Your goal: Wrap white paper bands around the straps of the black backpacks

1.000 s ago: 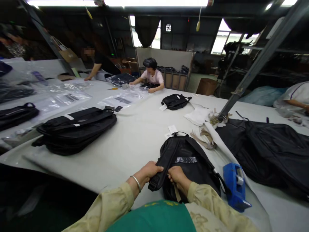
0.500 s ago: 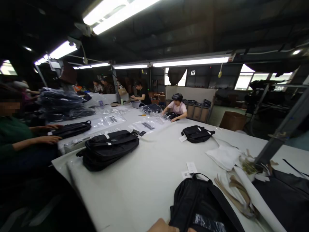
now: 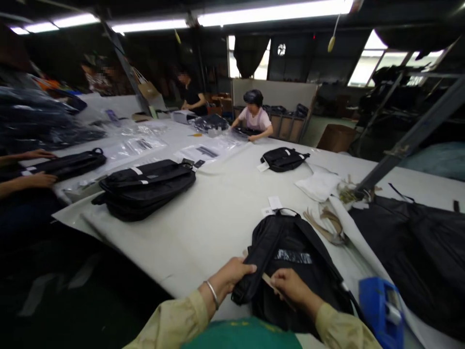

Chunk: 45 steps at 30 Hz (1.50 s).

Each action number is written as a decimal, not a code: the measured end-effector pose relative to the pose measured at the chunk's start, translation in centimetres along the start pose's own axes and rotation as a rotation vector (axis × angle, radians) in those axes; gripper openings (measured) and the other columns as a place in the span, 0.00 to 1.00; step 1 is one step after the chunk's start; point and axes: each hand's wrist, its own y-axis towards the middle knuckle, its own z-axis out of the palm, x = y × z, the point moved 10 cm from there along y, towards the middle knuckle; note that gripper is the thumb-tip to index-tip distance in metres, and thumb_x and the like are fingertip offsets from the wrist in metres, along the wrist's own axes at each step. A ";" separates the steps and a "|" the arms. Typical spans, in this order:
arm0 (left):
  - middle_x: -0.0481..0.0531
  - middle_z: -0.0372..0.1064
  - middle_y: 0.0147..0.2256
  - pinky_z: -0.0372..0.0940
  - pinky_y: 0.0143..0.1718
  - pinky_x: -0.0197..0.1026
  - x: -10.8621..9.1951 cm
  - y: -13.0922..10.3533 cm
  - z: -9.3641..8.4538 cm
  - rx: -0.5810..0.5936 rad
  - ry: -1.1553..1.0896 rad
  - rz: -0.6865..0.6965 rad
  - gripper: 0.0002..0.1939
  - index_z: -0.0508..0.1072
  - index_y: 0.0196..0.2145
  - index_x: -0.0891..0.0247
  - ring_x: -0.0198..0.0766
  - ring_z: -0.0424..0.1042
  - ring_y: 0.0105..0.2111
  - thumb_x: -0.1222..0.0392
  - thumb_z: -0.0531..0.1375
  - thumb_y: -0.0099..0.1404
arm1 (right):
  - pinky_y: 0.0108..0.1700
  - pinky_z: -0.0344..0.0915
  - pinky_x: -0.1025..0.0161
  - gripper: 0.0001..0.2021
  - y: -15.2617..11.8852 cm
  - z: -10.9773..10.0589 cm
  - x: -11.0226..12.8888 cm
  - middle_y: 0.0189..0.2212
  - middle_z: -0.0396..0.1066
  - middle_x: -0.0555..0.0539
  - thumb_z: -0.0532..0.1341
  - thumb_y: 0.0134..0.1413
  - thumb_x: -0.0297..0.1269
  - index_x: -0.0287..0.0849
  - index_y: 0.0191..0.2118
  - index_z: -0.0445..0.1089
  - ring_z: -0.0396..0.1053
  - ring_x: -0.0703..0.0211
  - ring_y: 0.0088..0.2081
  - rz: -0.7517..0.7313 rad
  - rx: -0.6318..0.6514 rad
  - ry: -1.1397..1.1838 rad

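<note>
A black backpack (image 3: 305, 242) lies in front of me on the white table, straps up, with a shiny clear patch on its back panel and white tags (image 3: 274, 202) at its top handle. My left hand (image 3: 234, 272) is closed around the lower part of its left shoulder strap (image 3: 263, 257), thumb on top. Between the fingertips of my right hand (image 3: 292, 286) is a narrow tan strip (image 3: 268, 279), which runs beside the strap above the back panel. The strip's far end is hidden by the strap and hand.
Tan strips (image 3: 329, 225) and a white cloth (image 3: 319, 184) lie beyond the backpack. A blue tape dispenser (image 3: 379, 310) and dark bags (image 3: 417, 252) are on my right. Other black backpacks (image 3: 148, 186) lie farther off. Co-workers (image 3: 256, 118) handle goods around the table. A metal post (image 3: 407, 140) slants at right.
My view has tipped downward, bringing both forearms and more of the near backpack into sight. My hands, mostly out of frame before, now show on the strap and the tan strip.
</note>
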 end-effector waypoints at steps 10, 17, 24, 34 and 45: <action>0.56 0.75 0.24 0.69 0.30 0.41 0.7 0.4 -0.8 -0.041 0.053 -0.046 0.11 0.74 0.32 0.72 0.41 0.73 0.25 0.63 0.67 0.51 | 0.22 0.56 0.70 0.04 1.1 -1.4 5.2 0.16 0.64 0.55 0.64 0.44 0.31 0.37 0.27 0.69 0.58 0.69 0.18 -0.034 -0.033 0.014; 0.49 0.72 0.23 0.61 0.26 0.35 -1.4 0.3 -0.1 -0.062 0.245 0.107 0.07 0.75 0.28 0.69 0.36 0.68 0.24 0.62 0.65 0.51 | 0.24 0.61 0.70 0.03 2.6 1.0 9.1 0.16 0.67 0.54 0.62 0.43 0.27 0.38 0.27 0.67 0.64 0.68 0.19 -0.076 0.060 0.057; 0.51 0.73 0.29 0.60 0.29 0.37 -3.0 -0.1 0.3 0.022 0.542 0.276 0.17 0.76 0.33 0.67 0.39 0.68 0.30 0.49 0.57 0.59 | 0.28 0.71 0.65 0.09 4.1 2.1 6.2 0.24 0.73 0.48 0.64 0.49 0.39 0.38 0.31 0.69 0.72 0.61 0.26 0.075 -0.027 0.220; 0.55 0.71 0.25 0.58 0.28 0.39 -2.4 1.1 -1.1 -0.153 0.635 0.248 0.18 0.73 0.26 0.68 0.39 0.67 0.27 0.52 0.52 0.63 | 0.53 0.67 0.53 0.18 3.2 0.9 15.0 0.44 0.75 0.39 0.61 0.51 0.30 0.39 0.50 0.70 0.72 0.51 0.47 -0.476 -0.036 -0.590; 0.56 0.71 0.25 0.58 0.32 0.42 -2.8 0.9 -1.4 -0.139 0.665 0.282 0.13 0.69 0.22 0.64 0.42 0.68 0.29 0.57 0.52 0.60 | 0.39 0.58 0.58 0.05 3.1 10.0 16.5 0.28 0.69 0.45 0.61 0.56 0.31 0.40 0.29 0.71 0.62 0.56 0.34 -1.140 0.518 -1.392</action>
